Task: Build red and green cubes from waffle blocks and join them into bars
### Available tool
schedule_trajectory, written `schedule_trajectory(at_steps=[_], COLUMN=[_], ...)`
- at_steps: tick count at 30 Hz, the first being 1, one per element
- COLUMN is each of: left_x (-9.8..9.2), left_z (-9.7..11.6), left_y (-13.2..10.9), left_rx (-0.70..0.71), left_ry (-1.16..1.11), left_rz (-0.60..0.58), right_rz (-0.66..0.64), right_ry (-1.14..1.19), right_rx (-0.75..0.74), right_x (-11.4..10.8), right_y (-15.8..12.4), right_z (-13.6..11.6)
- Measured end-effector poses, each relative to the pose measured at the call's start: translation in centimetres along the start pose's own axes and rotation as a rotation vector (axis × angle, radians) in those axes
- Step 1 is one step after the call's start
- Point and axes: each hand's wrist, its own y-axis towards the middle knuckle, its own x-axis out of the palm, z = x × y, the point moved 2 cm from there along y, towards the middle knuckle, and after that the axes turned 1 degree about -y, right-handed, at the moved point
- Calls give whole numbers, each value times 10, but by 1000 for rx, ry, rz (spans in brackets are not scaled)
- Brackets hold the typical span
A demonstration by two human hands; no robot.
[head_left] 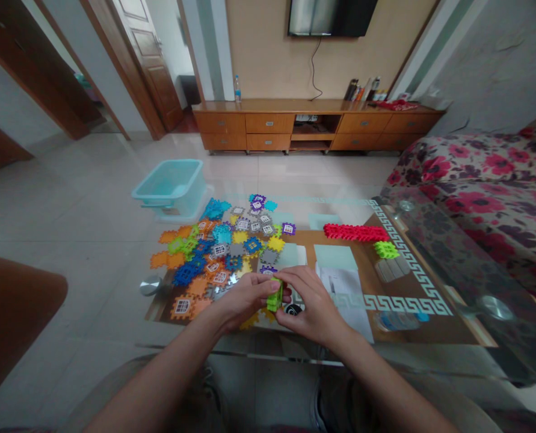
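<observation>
My left hand [243,300] and my right hand [306,304] meet over the near edge of a glass-topped table [430,325]. Both grip a small stack of lime-green interlocking plastic building pieces [275,296] from either side. Just left of my hands lies a large heap of multicoloured window-patterned plastic pieces [218,252]. A long red strip of joined pieces [355,233] lies farther right, beyond a lime-green piece cluster [386,249] and a grey stack [391,269]. Printed paper [344,294] lies beside my right hand.
A clear plastic bottle [396,320] lies on the table's near right. A turquoise plastic bin [171,187] stands on the tiled floor behind the table. A floral sofa [484,174] runs along the right, and a wooden cabinet [317,123] stands against the far wall.
</observation>
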Motion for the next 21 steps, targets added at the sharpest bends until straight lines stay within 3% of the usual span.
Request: schedule_trajectory(at_steps=[8,21], left_x=[-5,-3], left_z=[-1,-6], left_y=[1,1], left_rx=[-31,-51], left_ry=[4,-25], left_rz=[89,77], right_rz=[-1,-28], right_ry=[58,230], right_rx=[10,44], right_x=[-2,5], right_y=[1,-3], right_z=[-3,0])
